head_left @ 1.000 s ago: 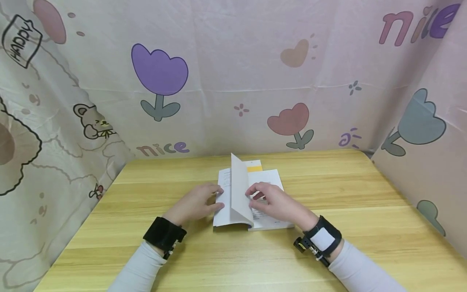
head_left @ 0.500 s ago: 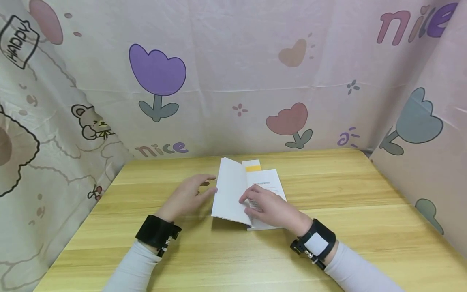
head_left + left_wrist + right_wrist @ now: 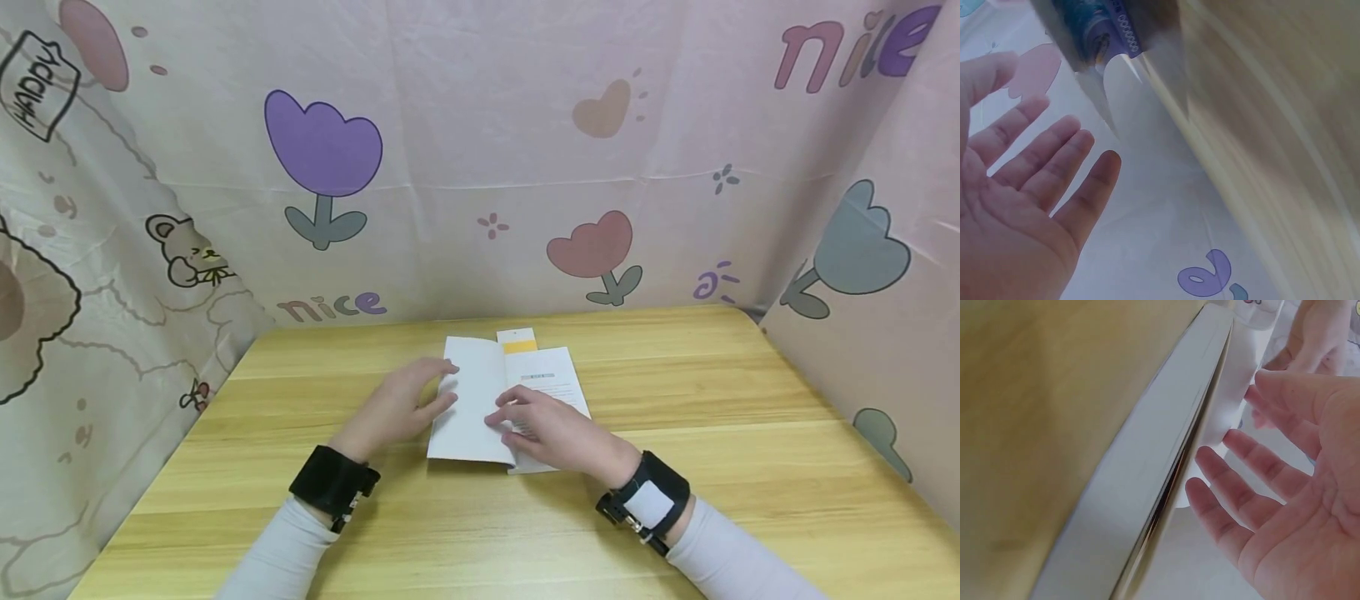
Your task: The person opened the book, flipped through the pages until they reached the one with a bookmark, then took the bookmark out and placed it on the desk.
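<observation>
An open book [image 3: 476,358] lies on the table, its left page blank white and its right page [image 3: 555,375] printed with text. At the left page's outer edge is my left hand [image 3: 397,408], fingers extended and spread. My right hand [image 3: 562,429] rests on the book near the middle fold, its fingers loosely bent and hiding part of the right page. In the left wrist view, the left hand [image 3: 1029,181] is beside a colourful blue cover [image 3: 1091,28]. The right wrist view has the right hand [image 3: 1279,481] next to the book's thick page edge [image 3: 1141,456].
A white piece with a yellow band [image 3: 517,340] sticks out past the book's far edge. The wooden table [image 3: 300,392] ends at a patterned cloth backdrop [image 3: 450,125], which also hangs on both sides.
The page that stood upright at the middle has turned over to the left and now lies down. My left hand drew back leftward, then returned to the page edge. The right hand shifted slightly left.
</observation>
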